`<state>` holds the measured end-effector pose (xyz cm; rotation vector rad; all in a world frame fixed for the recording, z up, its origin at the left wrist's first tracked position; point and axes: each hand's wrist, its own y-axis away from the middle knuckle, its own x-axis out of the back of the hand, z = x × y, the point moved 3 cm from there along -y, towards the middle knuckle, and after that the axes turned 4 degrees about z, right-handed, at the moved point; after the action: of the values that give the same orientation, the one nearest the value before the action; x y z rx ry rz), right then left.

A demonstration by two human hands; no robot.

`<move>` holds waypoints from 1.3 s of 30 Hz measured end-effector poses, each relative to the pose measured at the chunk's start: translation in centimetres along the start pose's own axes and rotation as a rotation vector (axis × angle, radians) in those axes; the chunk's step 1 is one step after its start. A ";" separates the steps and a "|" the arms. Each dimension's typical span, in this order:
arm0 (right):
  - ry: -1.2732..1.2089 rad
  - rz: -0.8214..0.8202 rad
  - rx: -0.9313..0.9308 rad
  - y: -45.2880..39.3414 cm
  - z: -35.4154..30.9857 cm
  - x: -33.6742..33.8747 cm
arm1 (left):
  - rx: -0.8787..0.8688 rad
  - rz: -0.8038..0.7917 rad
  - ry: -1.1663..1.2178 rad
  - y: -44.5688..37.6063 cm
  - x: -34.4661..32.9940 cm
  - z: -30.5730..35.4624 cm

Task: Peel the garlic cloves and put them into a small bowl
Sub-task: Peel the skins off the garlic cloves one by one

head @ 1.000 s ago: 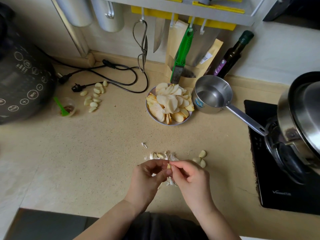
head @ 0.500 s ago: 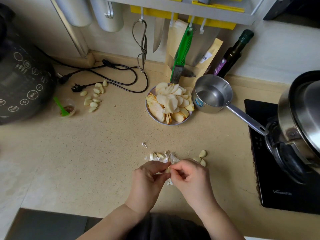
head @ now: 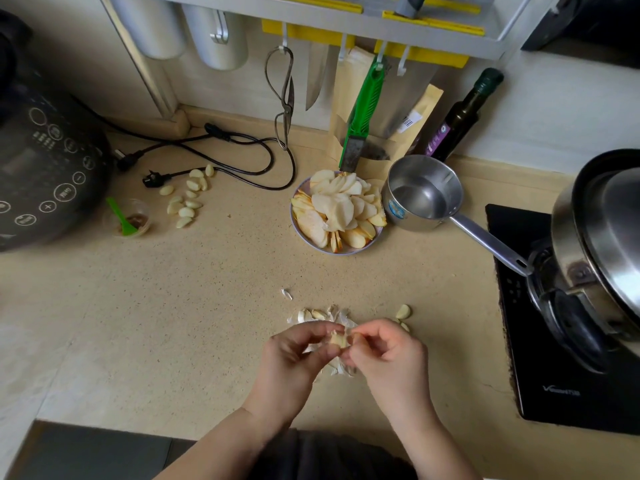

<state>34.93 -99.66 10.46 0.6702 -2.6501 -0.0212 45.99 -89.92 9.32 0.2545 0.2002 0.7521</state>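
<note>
Both hands together low over the tabletop (head: pixel 173 323), left hand (head: pixel 294 358) and right hand (head: pixel 388 358) each pinching the same garlic clove (head: pixel 337 339) between curled fingertips. Just behind and beneath, a litter of papery skins (head: pixel 341 317) with unpeeled cloves (head: pixel 313 314). Just right of that, a few loose cloves (head: pixel 403 311). Far left near a black cord (head: pixel 242 150), a scatter of peeled cloves (head: pixel 187 199). Farther back, a plate of apple slices (head: pixel 337 211) beside a steel saucepan (head: pixel 424 192).
</note>
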 end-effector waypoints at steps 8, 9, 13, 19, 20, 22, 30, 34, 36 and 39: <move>-0.073 -0.065 0.018 0.4 0.0 0.1 | 0.217 -0.003 0.390 -0.1 -0.1 -0.3; -0.033 -0.064 0.074 0.5 -0.3 0.0 | 0.170 -0.005 0.330 -0.1 -0.1 -0.2; 0.102 -0.002 0.260 0.5 -1.2 -0.4 | 0.074 -0.002 0.180 -0.2 0.0 0.0; 0.170 0.028 0.333 0.5 -0.8 -0.4 | 0.292 0.061 0.560 -0.4 -0.3 -0.1; 0.215 0.013 0.303 0.5 -0.4 -0.6 | 0.342 0.081 0.648 -0.6 -0.3 -0.2; 0.319 -0.041 0.205 0.3 0.8 -0.7 | 0.407 0.076 0.754 -0.8 -0.2 -0.2; 0.221 0.074 0.242 -0.2 0.0 0.0 | 0.500 -0.001 0.666 -0.1 -0.4 -0.7; 0.143 0.074 0.269 -0.2 -0.8 0.1 | 0.460 0.003 0.583 0.0 -0.4 -0.7; 0.161 0.053 0.260 0.0 -0.9 -0.1 | 0.443 0.006 0.558 0.0 -0.5 -0.7; 0.187 0.028 0.285 0.1 -0.9 0.0 | 0.403 0.005 0.519 -0.1 -0.5 -0.6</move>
<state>35.29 -99.50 11.31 0.6866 -2.5025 0.4139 45.49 -90.27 8.80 0.4380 0.8483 0.7687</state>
